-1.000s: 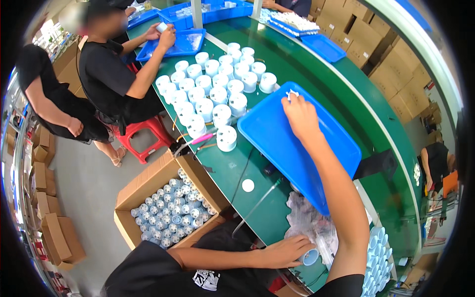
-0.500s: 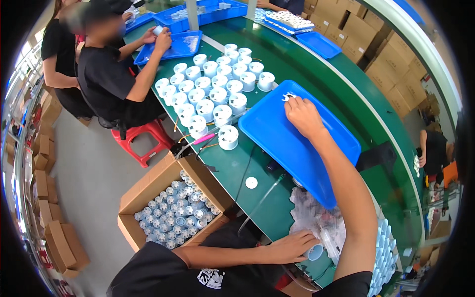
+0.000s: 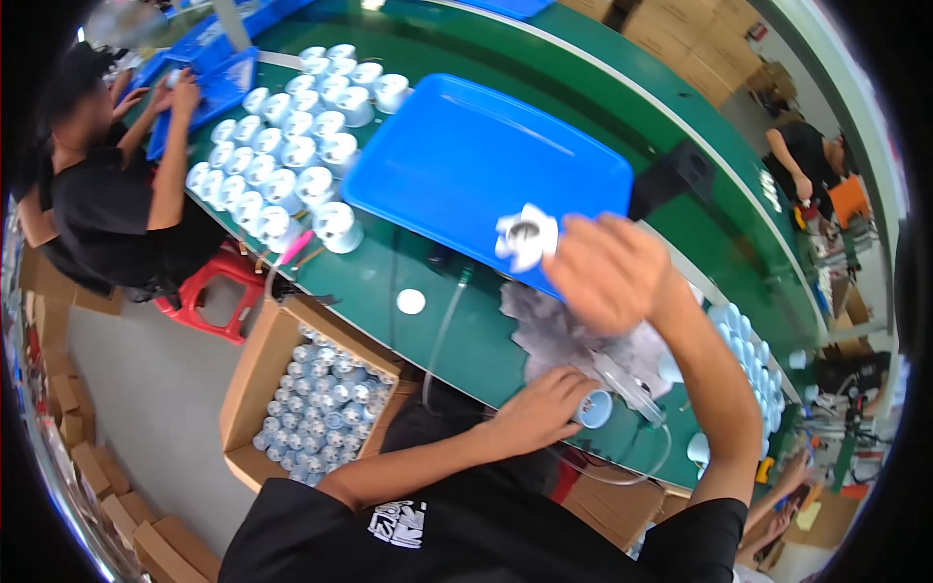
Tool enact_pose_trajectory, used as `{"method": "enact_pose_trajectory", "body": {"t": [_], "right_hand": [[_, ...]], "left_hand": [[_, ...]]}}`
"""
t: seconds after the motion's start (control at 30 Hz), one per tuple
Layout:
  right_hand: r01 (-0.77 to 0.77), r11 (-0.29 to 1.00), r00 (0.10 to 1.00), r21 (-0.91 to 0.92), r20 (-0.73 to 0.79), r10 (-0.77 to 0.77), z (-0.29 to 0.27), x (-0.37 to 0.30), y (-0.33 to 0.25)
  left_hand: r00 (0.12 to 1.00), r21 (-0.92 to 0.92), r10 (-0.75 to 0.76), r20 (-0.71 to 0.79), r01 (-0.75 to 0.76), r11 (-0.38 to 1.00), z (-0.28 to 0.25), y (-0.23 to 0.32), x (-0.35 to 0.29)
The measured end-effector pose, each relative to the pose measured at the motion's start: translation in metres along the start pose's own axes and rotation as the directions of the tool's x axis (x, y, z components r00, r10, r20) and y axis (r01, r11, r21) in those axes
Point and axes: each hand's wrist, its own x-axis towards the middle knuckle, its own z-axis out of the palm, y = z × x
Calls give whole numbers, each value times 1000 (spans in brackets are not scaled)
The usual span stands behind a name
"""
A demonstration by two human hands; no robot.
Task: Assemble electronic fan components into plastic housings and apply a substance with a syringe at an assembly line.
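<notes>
My right hand (image 3: 612, 272), smeared a little by motion, grips a white lobed plastic part (image 3: 526, 237) with a dark round centre. It holds the part above the near edge of a blue tray (image 3: 466, 146). Lower down, my left hand (image 3: 546, 408) lies at the near table edge with its fingers round a light blue cup (image 3: 593, 409), whose open mouth faces up and to the right. Beside that cup rests a crumpled clear plastic bag (image 3: 554, 325). A clear tube-like tool (image 3: 627, 387) lies close to it.
Rows of white cups (image 3: 282, 185) stand left of the tray. A cardboard box (image 3: 248, 389) of small bottle-like pieces sits below the table edge. A white disc (image 3: 411, 301) and a thin hose (image 3: 442, 340) lie on the green table (image 3: 374, 277). Stacked blue cups (image 3: 748, 360) stand right; a co-worker (image 3: 107, 185) sits left.
My right hand has come back from the tray toward me, carrying the white part. The tray now appears bare. My left hand stays on the cup. The whole view has shifted.
</notes>
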Motion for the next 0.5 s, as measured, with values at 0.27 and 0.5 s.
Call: {"method": "enact_pose_trajectory", "body": {"t": [0.27,0.5], "right_hand": [[44,999,999,4,17,-44,-60,-17,-69],[-2,1000,1000,29,5,2,-72,-27,-90]], "left_hand": [[990,175,111,-92,-94,980,10,-4,-5],[950,-11,114,-291,-122,992,-5,11,10]]}}
